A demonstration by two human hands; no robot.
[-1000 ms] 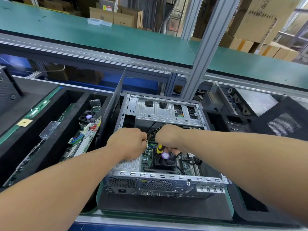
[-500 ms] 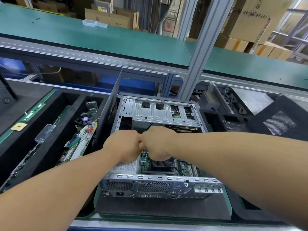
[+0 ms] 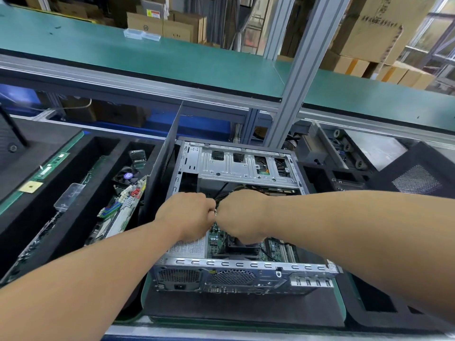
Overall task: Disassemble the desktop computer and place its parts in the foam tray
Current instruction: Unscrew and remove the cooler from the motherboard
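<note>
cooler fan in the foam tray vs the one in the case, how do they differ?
The tray fan sits loose in the foam tray, fully in view, purple hub label showing. The case fan is on the motherboard inside the case, partly hidden under the right hand, hub covered. Both have black square frames.

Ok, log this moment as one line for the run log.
stage: disconnecting cables | left hand: fist, contents hidden | right hand: fist, contents hidden | site: open computer case | foam tray: motherboard stored
</note>
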